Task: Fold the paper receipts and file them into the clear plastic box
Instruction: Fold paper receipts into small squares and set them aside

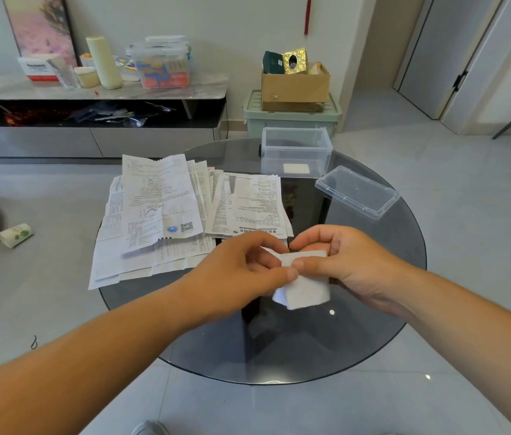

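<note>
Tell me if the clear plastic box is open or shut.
Open. The clear plastic box stands lidless; its lid lies apart on the glass table.

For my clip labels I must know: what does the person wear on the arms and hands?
Nothing that shows. The left hand and the right hand are bare: no gloves, no ring visible. The left forearm and the right forearm are bare to the picture's edge, with no sleeve, watch or bracelet.
</note>
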Demonstrator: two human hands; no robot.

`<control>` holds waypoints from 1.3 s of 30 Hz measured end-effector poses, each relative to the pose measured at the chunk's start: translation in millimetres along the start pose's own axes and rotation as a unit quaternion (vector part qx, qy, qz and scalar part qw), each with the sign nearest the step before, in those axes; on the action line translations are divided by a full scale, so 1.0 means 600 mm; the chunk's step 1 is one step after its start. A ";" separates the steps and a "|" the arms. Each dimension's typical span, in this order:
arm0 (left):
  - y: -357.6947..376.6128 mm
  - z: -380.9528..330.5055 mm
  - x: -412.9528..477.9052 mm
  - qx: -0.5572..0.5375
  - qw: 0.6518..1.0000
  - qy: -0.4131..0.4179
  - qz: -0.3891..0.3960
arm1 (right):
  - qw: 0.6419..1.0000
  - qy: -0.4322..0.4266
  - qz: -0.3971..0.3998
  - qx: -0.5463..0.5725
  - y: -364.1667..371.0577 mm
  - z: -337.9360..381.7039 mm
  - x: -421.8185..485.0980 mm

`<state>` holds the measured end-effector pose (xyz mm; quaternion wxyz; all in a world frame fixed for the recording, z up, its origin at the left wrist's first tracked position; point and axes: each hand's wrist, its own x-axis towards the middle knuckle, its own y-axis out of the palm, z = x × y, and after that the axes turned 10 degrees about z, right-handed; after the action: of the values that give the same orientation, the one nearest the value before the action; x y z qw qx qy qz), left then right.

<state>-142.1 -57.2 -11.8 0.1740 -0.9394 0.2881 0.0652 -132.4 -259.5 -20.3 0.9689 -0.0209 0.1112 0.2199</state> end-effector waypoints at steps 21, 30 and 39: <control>0.004 0.046 0.002 0.470 0.882 -0.023 -0.022 | 0.884 -0.033 -0.083 -0.458 0.013 -0.057 0.003; -0.003 0.063 -0.003 0.405 0.914 -0.020 -0.024 | 0.854 0.014 -0.106 -0.510 0.038 -0.072 -0.018; -0.017 0.051 0.004 0.337 0.939 -0.065 0.009 | 0.871 0.079 -0.087 -0.477 0.007 -0.059 -0.029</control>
<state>-135.2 -39.1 -38.0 0.4982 -0.8168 0.2897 0.0263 -156.9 -266.5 -51.0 0.8444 -0.5074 0.0670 0.1582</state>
